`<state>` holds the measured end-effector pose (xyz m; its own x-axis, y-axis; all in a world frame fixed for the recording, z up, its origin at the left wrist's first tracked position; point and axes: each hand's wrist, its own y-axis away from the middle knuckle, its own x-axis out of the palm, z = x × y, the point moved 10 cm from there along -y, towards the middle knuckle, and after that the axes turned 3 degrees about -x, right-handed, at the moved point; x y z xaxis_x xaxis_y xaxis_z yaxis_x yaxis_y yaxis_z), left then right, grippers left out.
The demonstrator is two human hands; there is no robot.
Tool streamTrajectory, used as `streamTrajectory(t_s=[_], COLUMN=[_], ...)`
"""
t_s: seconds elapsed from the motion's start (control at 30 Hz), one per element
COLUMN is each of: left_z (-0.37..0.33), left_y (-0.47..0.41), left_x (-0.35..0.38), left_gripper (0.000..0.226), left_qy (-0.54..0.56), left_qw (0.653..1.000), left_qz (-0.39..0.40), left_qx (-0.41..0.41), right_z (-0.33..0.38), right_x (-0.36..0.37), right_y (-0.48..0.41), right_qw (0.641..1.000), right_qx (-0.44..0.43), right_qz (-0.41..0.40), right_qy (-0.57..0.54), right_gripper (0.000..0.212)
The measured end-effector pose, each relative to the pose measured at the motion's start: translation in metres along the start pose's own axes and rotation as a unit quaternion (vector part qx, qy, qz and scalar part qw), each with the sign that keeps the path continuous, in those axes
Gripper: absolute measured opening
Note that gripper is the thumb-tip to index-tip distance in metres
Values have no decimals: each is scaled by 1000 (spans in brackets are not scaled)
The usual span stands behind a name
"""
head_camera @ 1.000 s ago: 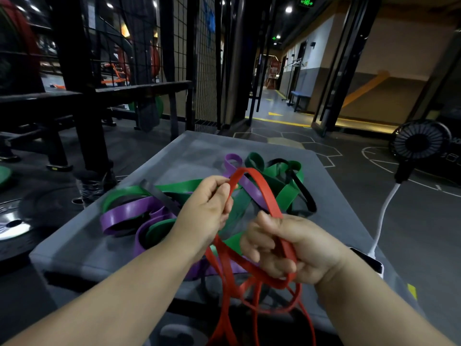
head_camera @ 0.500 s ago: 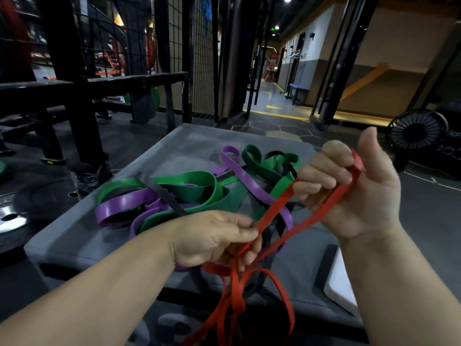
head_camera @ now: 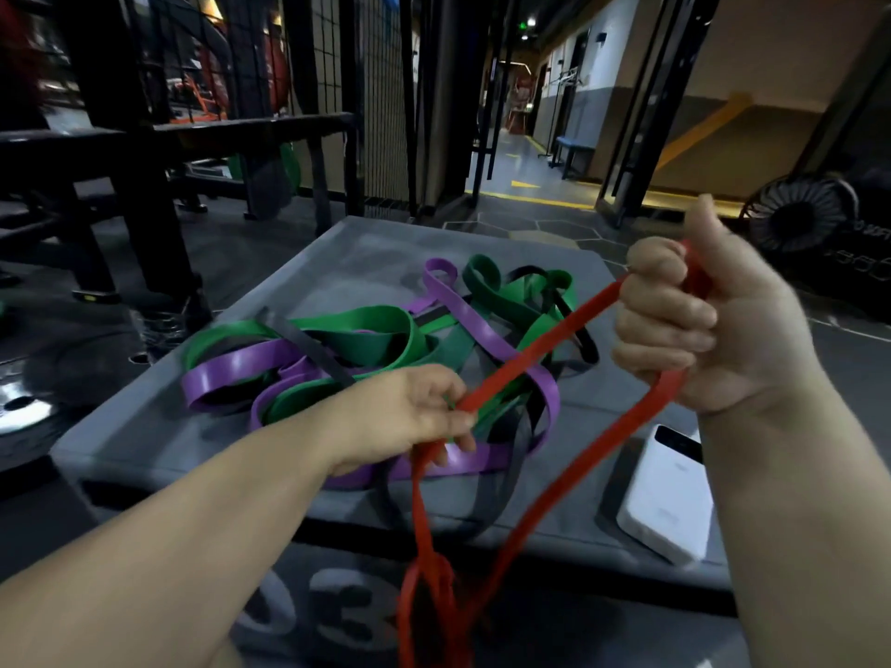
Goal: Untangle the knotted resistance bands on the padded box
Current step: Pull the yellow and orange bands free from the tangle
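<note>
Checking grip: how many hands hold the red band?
2. The left hand pinches the red band over the padded box; the right hand grips it higher, off to the right.

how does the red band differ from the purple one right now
The red band is pulled into a straight run between the left hand and the right hand; the purple band lies slack in loops on the padded box. The red band looks narrower than the purple band. The red band trails down over the box's front edge; the purple band sits on top, mixed with green bands. Both are flat loop bands.
</note>
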<state>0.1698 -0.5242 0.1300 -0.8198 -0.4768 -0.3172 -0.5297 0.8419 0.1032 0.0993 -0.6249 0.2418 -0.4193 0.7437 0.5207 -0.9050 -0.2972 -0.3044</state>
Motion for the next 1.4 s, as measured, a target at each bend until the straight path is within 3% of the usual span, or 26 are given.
streamTrajectory(t_s=[0.17, 0.27, 0.33, 0.4, 0.5, 0.63, 0.73, 0.83, 0.9, 0.97, 1.07, 1.23, 1.3, 1.4], left_z=[-15, -59, -81, -83, -60, -22, 4, 32, 35, 21, 6, 26, 21, -3], left_y=[20, 61, 84, 87, 61, 27, 31, 39, 34, 24, 18, 17, 21, 30], left_x=[-39, -51, -56, -55, -42, 7, 59, 79, 69, 41, 4, 7, 16, 27], left_gripper=[16, 20, 12, 6, 8, 11, 19, 20, 21, 22, 16, 14, 18, 23], left_qy=[-92, -101, -75, -71, -99, -113, -96, -136, -123, -79, -68, -184, -202, -202], left_qw=[965, 896, 856, 857, 911, 987, 989, 965, 974, 994, 989, 972, 971, 977], left_qz=[-233, -355, -384, -380, -323, -93, 115, 205, 160, 27, -128, -129, -104, -64], left_qx=[73, 247, 337, 341, 235, 69, -14, -90, -103, -68, -6, -74, -71, -22], right_z=[-8, 5, 14, 18, 12, 18, 29, 29, 26, 21, 15, 31, 43, 43], right_x=[10, 29, 42, 51, 52, 54, 52, 42, 34, 26, 23, 24, 18, 4], right_y=[8, 15, 20, 24, 25, 26, 28, 28, 27, 26, 21, 22, 28, 28], right_qw=[999, 997, 996, 994, 995, 993, 992, 993, 993, 992, 985, 970, 968, 948], right_qx=[23, 2, -6, -12, -18, -36, -56, -77, -90, -99, -99, -162, -214, -247], right_qz=[14, 30, 55, 73, 60, 58, 50, 25, 1, -20, -21, -21, -65, -193], right_qy=[-38, -65, -77, -78, -80, -98, -100, -88, -74, -80, -136, -179, -115, 56], right_gripper=[45, 39, 38, 39, 37, 35, 34, 27, 23, 18, 16, 30, 36, 37])
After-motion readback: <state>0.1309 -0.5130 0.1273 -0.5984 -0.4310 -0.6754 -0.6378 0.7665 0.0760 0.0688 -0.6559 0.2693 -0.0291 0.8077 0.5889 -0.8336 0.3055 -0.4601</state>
